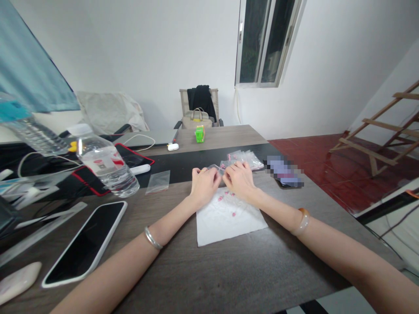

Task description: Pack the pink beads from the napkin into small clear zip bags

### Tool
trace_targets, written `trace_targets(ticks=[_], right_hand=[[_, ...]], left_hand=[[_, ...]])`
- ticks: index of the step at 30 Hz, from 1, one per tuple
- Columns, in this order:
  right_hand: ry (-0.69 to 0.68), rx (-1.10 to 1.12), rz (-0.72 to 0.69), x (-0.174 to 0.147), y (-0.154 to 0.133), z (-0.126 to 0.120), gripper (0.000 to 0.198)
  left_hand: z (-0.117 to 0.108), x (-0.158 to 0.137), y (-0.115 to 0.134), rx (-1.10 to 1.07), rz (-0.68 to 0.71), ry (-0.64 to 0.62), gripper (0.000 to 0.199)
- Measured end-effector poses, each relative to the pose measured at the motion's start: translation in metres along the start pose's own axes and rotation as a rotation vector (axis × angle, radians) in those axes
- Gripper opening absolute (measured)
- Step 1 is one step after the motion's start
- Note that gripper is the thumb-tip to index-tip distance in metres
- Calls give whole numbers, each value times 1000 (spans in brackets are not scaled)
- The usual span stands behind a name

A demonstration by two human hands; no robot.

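Observation:
Between my two hands is a small clear plastic bag point(214, 167), pinched at its edge. My left hand point(204, 185) closes on its left side and my right hand point(240, 179) on its right side, with the fingertips close together. Below them a white paper sheet point(225, 224) lies on the table, partly under my wrists. Several small pink pieces point(233, 214) are scattered on the sheet, too small to identify. Just beyond my right hand rests a pile of clear bags point(249, 159) with pinkish contents. Another flat clear bag point(158, 181) lies to the left of my left hand.
A water bottle point(106, 163) and a phone point(87, 242) are on the left of the wooden table point(196, 279). A blurred-out phone-like object point(284, 171) lies right of the bags. Farther back are a green box point(199, 134) and a white case point(173, 147).

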State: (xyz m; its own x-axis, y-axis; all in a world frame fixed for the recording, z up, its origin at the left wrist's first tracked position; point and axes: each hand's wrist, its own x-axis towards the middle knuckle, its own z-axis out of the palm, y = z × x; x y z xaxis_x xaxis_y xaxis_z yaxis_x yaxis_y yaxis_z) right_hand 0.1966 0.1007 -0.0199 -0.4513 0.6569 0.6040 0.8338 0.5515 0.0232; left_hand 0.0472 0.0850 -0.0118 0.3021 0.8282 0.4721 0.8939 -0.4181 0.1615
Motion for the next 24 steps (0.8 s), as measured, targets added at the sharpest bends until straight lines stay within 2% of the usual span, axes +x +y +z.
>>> trace_targets(ticks=[4, 10, 16, 24], right_hand=[[43, 27, 78, 1, 1, -1, 21], [138, 9, 64, 1, -1, -1, 22], [195, 17, 123, 0, 1, 2, 21], [82, 125, -130, 0, 3, -1, 21]], left_hand=[[0, -1, 2, -26, -35, 22, 22], [3, -1, -2, -58, -128, 84, 21], [3, -2, -1, -82, -147, 116, 23], [2, -2, -7, -158, -169, 124, 20]])
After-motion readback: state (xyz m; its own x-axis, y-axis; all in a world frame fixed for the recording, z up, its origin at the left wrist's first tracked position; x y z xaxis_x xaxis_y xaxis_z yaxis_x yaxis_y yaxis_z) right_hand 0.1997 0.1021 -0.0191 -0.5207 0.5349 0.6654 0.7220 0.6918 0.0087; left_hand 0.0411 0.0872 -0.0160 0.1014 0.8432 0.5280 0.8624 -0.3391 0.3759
